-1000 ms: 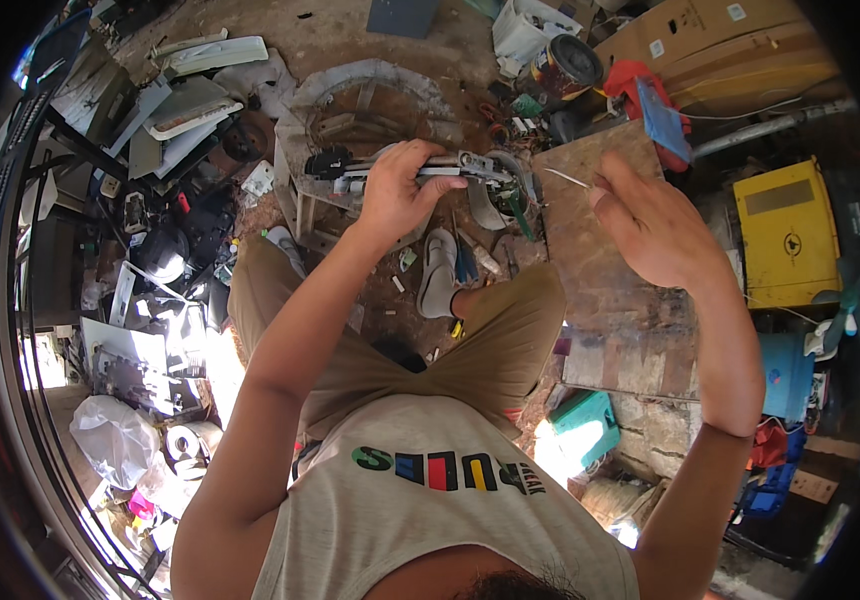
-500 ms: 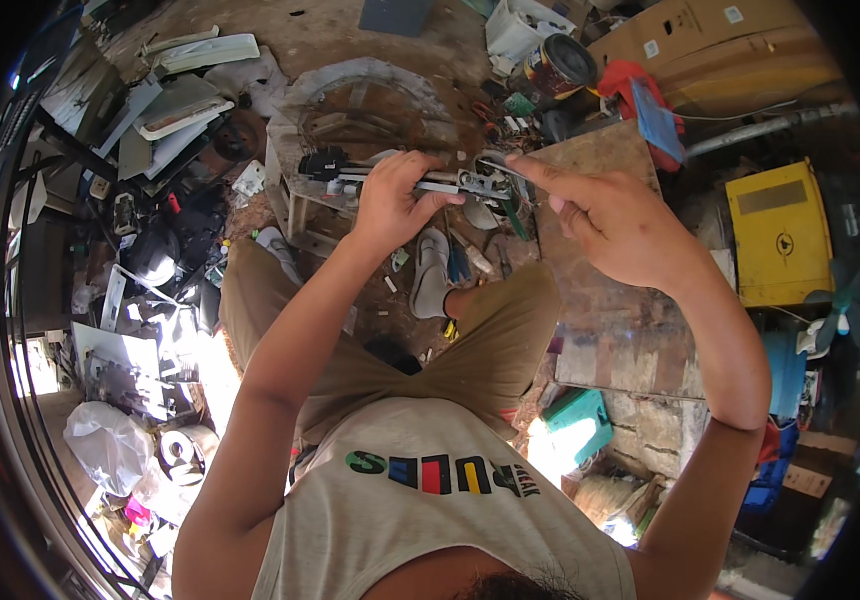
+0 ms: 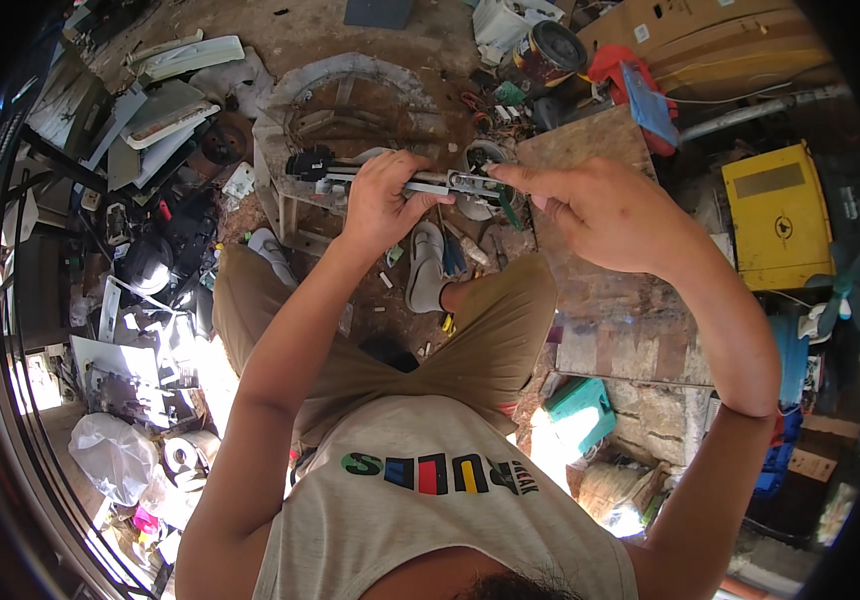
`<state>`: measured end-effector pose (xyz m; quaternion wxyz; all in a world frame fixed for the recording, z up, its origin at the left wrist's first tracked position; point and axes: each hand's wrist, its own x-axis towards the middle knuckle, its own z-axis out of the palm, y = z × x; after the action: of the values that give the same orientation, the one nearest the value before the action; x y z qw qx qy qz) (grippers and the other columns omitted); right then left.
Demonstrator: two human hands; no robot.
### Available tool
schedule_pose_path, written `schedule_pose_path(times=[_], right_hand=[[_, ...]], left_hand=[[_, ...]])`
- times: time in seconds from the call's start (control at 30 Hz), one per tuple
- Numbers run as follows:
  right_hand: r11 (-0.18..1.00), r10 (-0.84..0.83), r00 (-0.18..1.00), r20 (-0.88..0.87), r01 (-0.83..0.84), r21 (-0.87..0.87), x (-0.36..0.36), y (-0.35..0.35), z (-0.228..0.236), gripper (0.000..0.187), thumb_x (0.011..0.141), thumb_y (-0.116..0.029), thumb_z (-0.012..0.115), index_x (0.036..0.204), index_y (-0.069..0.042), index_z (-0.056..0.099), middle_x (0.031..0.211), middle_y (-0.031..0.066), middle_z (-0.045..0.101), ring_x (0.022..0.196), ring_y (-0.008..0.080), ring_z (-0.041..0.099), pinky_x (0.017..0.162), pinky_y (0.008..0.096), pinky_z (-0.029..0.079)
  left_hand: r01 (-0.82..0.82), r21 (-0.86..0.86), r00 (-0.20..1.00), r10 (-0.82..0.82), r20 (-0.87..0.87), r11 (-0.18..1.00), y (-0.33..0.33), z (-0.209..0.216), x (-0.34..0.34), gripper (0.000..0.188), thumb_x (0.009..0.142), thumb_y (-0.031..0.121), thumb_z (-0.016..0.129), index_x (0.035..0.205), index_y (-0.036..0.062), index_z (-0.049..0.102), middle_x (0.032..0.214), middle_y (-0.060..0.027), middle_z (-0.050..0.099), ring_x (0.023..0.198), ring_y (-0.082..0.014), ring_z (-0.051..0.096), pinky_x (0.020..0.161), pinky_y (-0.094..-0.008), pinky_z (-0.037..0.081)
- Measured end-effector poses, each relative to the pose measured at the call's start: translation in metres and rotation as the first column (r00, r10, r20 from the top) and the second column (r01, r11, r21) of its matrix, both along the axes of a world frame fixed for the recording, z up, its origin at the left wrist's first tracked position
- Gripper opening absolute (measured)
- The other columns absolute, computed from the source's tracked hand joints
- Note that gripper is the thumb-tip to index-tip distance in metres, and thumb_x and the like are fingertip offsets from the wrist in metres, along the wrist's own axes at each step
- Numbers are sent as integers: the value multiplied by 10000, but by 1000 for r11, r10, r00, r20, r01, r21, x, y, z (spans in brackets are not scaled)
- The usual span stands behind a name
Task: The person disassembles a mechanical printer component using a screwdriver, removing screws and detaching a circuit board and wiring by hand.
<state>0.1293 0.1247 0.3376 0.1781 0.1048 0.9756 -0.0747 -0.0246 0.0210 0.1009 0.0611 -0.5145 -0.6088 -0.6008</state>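
My left hand point(image 3: 382, 203) is closed around a long, narrow metal assembly point(image 3: 432, 187), held level above the stool. A black block-like part point(image 3: 310, 165) forms its left end. The silvery right end, an open bracket shape, lies by my right hand point(image 3: 605, 210). That hand's index finger stretches to the bracket's edge and appears to touch it, while the thumb and other fingers curl beneath. Whatever sits between them is too small to make out. A dark green strip point(image 3: 508, 208) shows just below the bracket; I cannot tell whether it is attached.
A worn round-backed wooden seat point(image 3: 275, 135) stands beyond my hands. To the right lies a wooden board point(image 3: 630, 330), with a yellow metal box point(image 3: 780, 222) past it. Scrap parts point(image 3: 165, 245) crowd the left side. A dark bucket point(image 3: 553, 50) stands at the far right.
My right index finger has shifted slightly left, onto the bracket end. A thin metal edge beside that finger no longer shows. My left hand keeps its grip; the whole view has shifted a little.
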Motion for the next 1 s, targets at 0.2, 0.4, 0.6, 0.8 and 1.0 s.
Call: schedule_pose_path(times=[0.2, 0.4, 0.6, 0.8, 1.0], right_hand=[[1000, -1, 997, 77, 3, -29, -7, 2, 5, 418, 893, -73, 499, 1291, -146, 604, 728, 198, 637, 674, 370, 628, 682, 467, 512], [994, 11, 991, 132, 3, -111, -15, 19, 6, 391, 913, -81, 499, 1282, -133, 618, 895, 188, 667, 796, 332, 648, 740, 434, 491], [993, -54, 954, 294, 84, -88, -32, 8, 22, 385, 917, -83, 472, 1268, -112, 628, 966, 175, 677, 836, 307, 649, 747, 400, 485], [995, -56, 952, 301, 80, -66, -31, 11, 20, 431, 883, -78, 508, 1296, -149, 609, 835, 131, 650, 735, 246, 616, 690, 360, 472], [997, 8, 960, 278, -30, 74, -27, 16, 15, 338, 820, -47, 496, 1112, -73, 664, 901, 198, 677, 825, 374, 637, 726, 427, 490]], left_hand=[[15, -3, 1000, -15, 0, 1000, 0, -3, 1, 412, 664, 359, 821, 882, 58, 643, 767, -65, 613, 722, -288, 590, 669, -395, 442], [39, 1, 999, -39, -26, 999, 3, 0, 2, 392, 670, 350, 811, 877, 62, 645, 780, -55, 624, 732, -282, 588, 673, -391, 436], [38, -38, 998, -40, -39, 999, 3, -2, 1, 378, 669, 339, 808, 869, 61, 649, 784, -53, 628, 731, -277, 584, 676, -388, 432], [29, -14, 998, -30, -58, 999, 6, -4, 3, 370, 670, 331, 808, 866, 60, 647, 791, -52, 630, 736, -274, 581, 675, -388, 431], [8, -12, 995, -10, -102, 1000, 17, -6, 10, 368, 681, 337, 802, 866, 61, 645, 790, -60, 631, 738, -280, 584, 666, -391, 436]])
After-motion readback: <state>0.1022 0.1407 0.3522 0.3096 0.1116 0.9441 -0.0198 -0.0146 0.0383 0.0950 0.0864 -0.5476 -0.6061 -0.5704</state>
